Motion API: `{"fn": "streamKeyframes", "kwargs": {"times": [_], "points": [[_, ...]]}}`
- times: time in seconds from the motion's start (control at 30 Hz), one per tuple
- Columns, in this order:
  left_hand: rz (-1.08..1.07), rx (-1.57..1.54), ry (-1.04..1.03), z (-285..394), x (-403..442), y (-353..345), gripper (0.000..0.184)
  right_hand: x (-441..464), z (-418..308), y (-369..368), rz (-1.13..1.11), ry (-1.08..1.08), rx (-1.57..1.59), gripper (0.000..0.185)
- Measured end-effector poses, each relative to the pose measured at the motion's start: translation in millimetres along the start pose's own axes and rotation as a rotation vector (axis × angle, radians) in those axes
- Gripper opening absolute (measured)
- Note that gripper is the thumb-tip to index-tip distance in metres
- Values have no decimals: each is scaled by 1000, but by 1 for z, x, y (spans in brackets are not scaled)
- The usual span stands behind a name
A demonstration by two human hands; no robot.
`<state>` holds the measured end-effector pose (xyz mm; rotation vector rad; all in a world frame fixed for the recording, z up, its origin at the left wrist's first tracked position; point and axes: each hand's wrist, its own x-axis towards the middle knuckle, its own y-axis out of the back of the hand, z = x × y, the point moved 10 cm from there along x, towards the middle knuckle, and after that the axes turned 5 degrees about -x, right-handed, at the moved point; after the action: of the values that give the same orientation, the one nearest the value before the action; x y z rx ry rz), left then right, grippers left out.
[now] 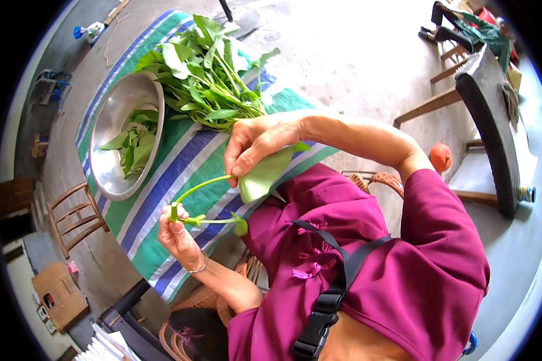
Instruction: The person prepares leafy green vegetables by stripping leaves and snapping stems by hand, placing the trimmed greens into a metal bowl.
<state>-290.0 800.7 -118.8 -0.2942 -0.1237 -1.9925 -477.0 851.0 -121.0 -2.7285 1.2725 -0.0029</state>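
Observation:
My left hand (180, 240), with a bangle at its wrist, pinches the thick end of a leafy green stem (200, 186) between thumb and fingers. My right hand (256, 144) grips the same stem farther up, beside its broad pale-green leaf (264, 174). A side shoot with a small leaf (240, 225) sticks out from the stem near my left hand. Just beyond my right hand lies a large heap of leafy greens (208, 78) with long stems. To the left, a metal bowl (96, 150) holds several loose leaves (137, 147).
A green, blue and white striped cloth (162, 198) covers the surface beneath the bowl and greens. A small wooden chair (75, 219) stands at left. On the right are a dark-edged chair (494, 132) and a round orange-red object (441, 157).

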Motion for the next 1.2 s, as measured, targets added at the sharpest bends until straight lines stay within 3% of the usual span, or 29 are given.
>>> {"fn": "streamKeyframes", "kwargs": {"times": [0.07, 0.33, 0.73, 0.8, 0.9, 0.93, 1.0, 1.03, 1.07, 1.13, 1.2], "points": [[13, 110, -179, 19, 1, 2, 31, -1, -4, -13, -40, 9, 12, 24], [29, 188, -239, 29, 4, 4, 30, 1, -4, -31, -97, 154, 106, 24], [85, 167, -347, 50, 6, -13, 32, 13, 16, -29, 92, 87, 172, 16], [121, 189, -357, 51, 3, -11, 32, 7, 28, -2, 353, 22, 131, 16], [169, 396, -201, 42, 1, -14, 31, -19, 29, 47, 730, -33, 147, 21], [133, 195, -236, 39, 2, -17, 33, -27, 23, 70, 894, 52, 80, 18], [176, -18, -296, 43, 3, -5, 37, -67, 38, 113, 1135, -195, 82, 27], [187, -21, -307, 47, 1, -4, 37, -77, 38, 122, 1174, 99, 342, 27], [159, 62, -263, 49, 0, -8, 36, -89, 37, 146, 1283, 193, 324, 29], [134, 168, -194, 45, -2, -14, 35, -82, 4, 146, 1033, 342, 217, 30], [62, 109, -129, 37, 1, -28, 35, -72, -6, 141, 1005, 284, 141, 30]]}}
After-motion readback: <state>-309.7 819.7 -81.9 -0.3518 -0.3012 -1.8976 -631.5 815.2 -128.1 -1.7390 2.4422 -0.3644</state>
